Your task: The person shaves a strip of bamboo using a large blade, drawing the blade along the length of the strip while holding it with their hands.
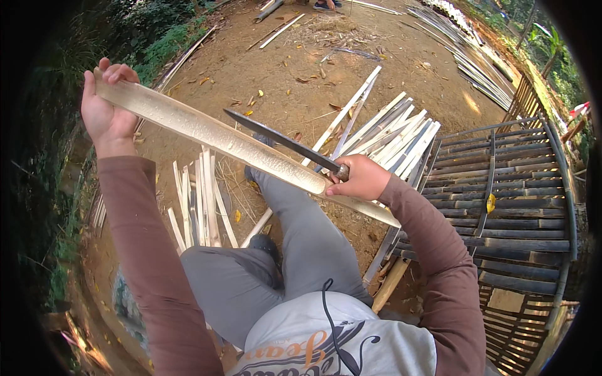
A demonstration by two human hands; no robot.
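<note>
Head: R grip (pixel 364 177) w/ knife (pixel 282 140)

One knife (pixel 285 141) in the right fingers (pixel 342 188), one bamboo half (pixel 219 137) running from left fingers (pixel 120 73) to right, two near strip piles (pixel 392 133), one beyond the right fingers, one between both, one rack (pixel 527 203) rightward.

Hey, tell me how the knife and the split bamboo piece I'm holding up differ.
The knife has a dark blade; the bamboo piece is pale tan. The knife is shorter and narrower than the bamboo piece. The knife tapers to a point, while the bamboo piece is a shallow trough. Both slant down to the right in the picture.
</note>
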